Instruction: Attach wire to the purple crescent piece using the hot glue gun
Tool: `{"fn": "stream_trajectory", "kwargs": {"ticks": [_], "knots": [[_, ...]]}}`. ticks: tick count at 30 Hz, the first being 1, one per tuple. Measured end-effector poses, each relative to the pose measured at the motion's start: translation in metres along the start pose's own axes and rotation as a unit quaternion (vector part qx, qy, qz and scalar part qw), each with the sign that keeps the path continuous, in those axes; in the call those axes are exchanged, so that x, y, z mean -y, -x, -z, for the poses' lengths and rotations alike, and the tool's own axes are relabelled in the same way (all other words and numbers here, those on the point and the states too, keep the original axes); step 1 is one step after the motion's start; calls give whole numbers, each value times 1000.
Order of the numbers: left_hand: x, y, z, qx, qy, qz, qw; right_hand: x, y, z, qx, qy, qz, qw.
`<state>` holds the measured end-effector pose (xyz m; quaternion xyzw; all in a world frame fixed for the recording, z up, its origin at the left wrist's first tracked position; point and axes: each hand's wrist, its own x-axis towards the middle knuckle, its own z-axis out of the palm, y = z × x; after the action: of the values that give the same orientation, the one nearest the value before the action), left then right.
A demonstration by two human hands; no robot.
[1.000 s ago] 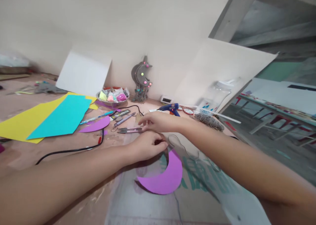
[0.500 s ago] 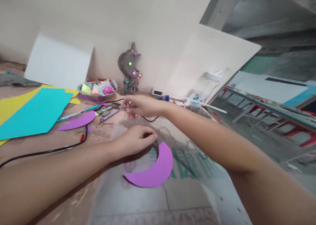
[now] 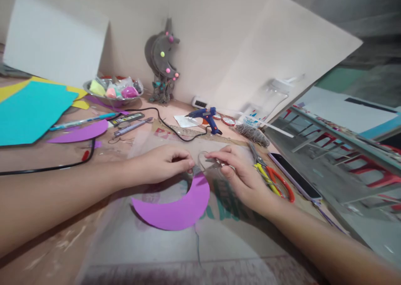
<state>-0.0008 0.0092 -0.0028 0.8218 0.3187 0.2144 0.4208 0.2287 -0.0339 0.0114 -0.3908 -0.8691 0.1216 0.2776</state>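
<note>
A purple paper crescent [image 3: 175,214] is held at its upper tip by my left hand [image 3: 169,164], thumb and fingers pinched together. Grey shows behind the paper near that tip. Just to the right, my right hand [image 3: 241,176] has its fingers bent around something small that I cannot make out. A thin grey yarn [image 3: 198,243] hangs below the crescent, and a loop of it curves between the two hands. Beneath lies a translucent printed plastic sheet [image 3: 125,251].
Scissors [image 3: 278,182] and a phone [image 3: 294,174] lie to the right. Farther back are a blue glue gun [image 3: 206,118], a yarn bundle [image 3: 252,134], a clear bottle [image 3: 269,97] and a decorated grey moon [image 3: 163,61]. Cyan paper [image 3: 31,114] and a bowl of clay packets [image 3: 114,103] are left.
My right hand has come back from the far middle of the table to beside the left hand. My left hand keeps its pinch on the crescent. The view has tilted down, and the glue gun shows fully.
</note>
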Motion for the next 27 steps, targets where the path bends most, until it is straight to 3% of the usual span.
{"fn": "stream_trajectory", "kwargs": {"ticks": [4, 12, 27], "knots": [[-1, 0, -1, 8, -15, -5, 1000, -16, 3, -11, -61, 14, -18, 998], [2, 0, -2, 7, -51, -14, 999, -10, 7, -8, 29, 110, 22, 993], [0, 1, -1, 8, -47, -26, 999, -9, 4, -12, 58, 137, 23, 989]]}}
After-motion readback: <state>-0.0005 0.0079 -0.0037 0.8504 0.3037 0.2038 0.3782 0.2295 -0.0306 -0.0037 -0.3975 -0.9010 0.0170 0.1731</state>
